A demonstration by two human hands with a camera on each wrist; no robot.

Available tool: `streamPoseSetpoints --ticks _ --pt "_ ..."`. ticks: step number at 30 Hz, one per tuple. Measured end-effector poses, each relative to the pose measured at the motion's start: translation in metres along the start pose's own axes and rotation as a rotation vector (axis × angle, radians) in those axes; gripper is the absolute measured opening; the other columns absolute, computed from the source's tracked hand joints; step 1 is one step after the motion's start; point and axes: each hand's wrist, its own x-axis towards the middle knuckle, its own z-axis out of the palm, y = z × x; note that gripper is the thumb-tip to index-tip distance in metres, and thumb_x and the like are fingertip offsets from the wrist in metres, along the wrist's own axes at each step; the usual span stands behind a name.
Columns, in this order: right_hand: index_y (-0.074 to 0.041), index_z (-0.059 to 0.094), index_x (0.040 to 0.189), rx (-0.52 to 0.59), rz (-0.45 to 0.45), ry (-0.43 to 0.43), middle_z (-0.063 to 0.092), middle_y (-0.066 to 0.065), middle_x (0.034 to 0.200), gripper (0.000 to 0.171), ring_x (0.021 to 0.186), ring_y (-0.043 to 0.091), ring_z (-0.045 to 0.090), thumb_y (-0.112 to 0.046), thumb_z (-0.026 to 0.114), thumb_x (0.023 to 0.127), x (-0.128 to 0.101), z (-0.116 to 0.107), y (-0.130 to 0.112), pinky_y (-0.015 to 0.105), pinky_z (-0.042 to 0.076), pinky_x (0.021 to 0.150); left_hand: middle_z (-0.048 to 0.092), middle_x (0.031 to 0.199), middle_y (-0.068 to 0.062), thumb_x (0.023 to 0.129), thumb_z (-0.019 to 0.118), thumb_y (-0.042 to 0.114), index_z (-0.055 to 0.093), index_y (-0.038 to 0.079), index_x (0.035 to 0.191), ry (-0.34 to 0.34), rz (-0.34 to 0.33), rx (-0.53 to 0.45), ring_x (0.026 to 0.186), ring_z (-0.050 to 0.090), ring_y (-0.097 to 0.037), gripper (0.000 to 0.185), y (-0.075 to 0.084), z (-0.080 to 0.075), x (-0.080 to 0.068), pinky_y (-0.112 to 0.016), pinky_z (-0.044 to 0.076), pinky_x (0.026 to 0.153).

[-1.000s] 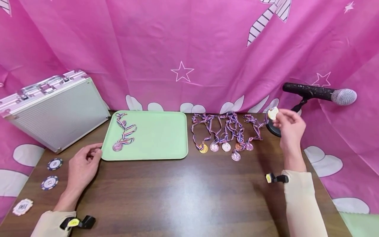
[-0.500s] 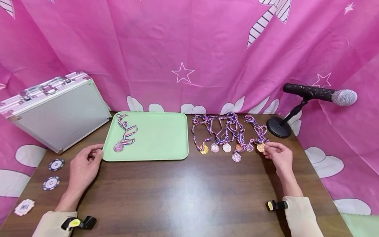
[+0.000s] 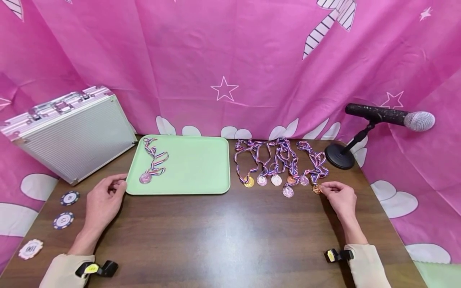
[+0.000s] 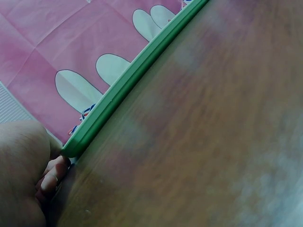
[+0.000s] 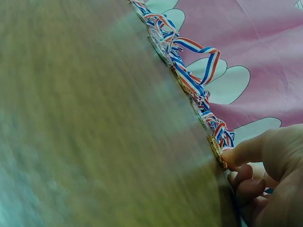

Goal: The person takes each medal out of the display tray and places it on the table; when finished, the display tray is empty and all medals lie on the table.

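Observation:
In the head view my left hand point(image 3: 104, 200) is at the near left corner of the green tray point(image 3: 194, 168), its thumb and curled fingers pinching the rim. One pinkish medal point(image 3: 145, 178) with a striped ribbon lies in the tray. At the right, my right hand point(image 3: 340, 198) pinches the edge of a gold-coloured medal point(image 3: 316, 189), which rests on the table with its ribbon point(image 3: 317, 164) bunched behind it. The right wrist view shows thumb and fingertips at that medal's edge point(image 5: 217, 152). Left of it lie several more medals, including a gold one point(image 3: 249, 181) and a silver one point(image 3: 276, 180).
A silver case point(image 3: 79, 136) stands at the back left, with poker chips point(image 3: 63, 220) in front of it. A microphone point(image 3: 389, 115) on a black stand point(image 3: 339, 155) is at the back right. A pink curtain point(image 3: 187, 60) hangs behind the brown table point(image 3: 201, 232).
My right hand has brought the gold-coloured medal down from beside the microphone stand to the table, then drawn it slightly nearer. Its ribbon now lies bunched. My left hand stays at the tray corner.

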Motion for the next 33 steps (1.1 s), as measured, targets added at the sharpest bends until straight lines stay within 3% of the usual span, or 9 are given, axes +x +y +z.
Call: streamPoseSetpoints --ticks 5,14,19,24,33 --pt "0.003 0.084 0.112 0.003 -0.008 0.008 0.078 -0.005 0.078 0.028 0.06 -0.003 0.06 -0.02 0.087 0.097 0.0 0.001 0.001 0.021 0.044 0.059 0.071 0.108 -0.015 0.108 0.065 0.018 0.076 0.001 0.132 0.011 0.007 0.001 0.079 0.049 0.0 0.031 0.001 0.001 0.001 -0.014 0.036 0.068" --pt "0.005 0.083 0.112 0.115 -0.013 0.083 0.065 -0.024 0.067 0.028 0.058 -0.004 0.059 -0.018 0.086 0.096 -0.004 0.001 -0.002 0.018 0.045 0.057 0.072 0.109 -0.016 0.108 0.066 0.016 0.076 0.001 0.132 0.012 0.011 -0.007 0.079 0.048 0.003 0.031 0.0 0.001 0.001 -0.012 0.035 0.068" --pt "0.006 0.082 0.113 0.201 -0.049 0.126 0.063 -0.031 0.066 0.027 0.06 -0.009 0.059 -0.014 0.086 0.096 -0.012 0.002 -0.015 0.014 0.045 0.058 0.071 0.109 -0.016 0.108 0.066 0.017 0.076 0.001 0.133 0.009 0.009 -0.002 0.079 0.048 0.001 0.031 0.001 0.0 0.0 -0.014 0.035 0.068" --pt "0.006 0.082 0.111 0.296 -0.117 0.103 0.067 -0.025 0.071 0.024 0.063 -0.007 0.06 -0.011 0.087 0.095 -0.024 0.011 -0.035 0.013 0.046 0.059 0.071 0.11 -0.016 0.109 0.066 0.017 0.076 0.001 0.133 0.005 0.008 -0.003 0.079 0.048 0.001 0.031 0.001 0.0 0.0 -0.014 0.035 0.068" --pt "0.006 0.082 0.106 0.408 -0.258 -0.027 0.073 -0.008 0.081 0.014 0.066 -0.001 0.063 -0.001 0.086 0.094 -0.048 0.043 -0.077 0.013 0.049 0.061 0.072 0.111 -0.016 0.109 0.066 0.017 0.076 0.001 0.133 0.007 0.003 -0.005 0.081 0.048 0.002 0.031 0.001 0.0 0.0 -0.013 0.035 0.07"
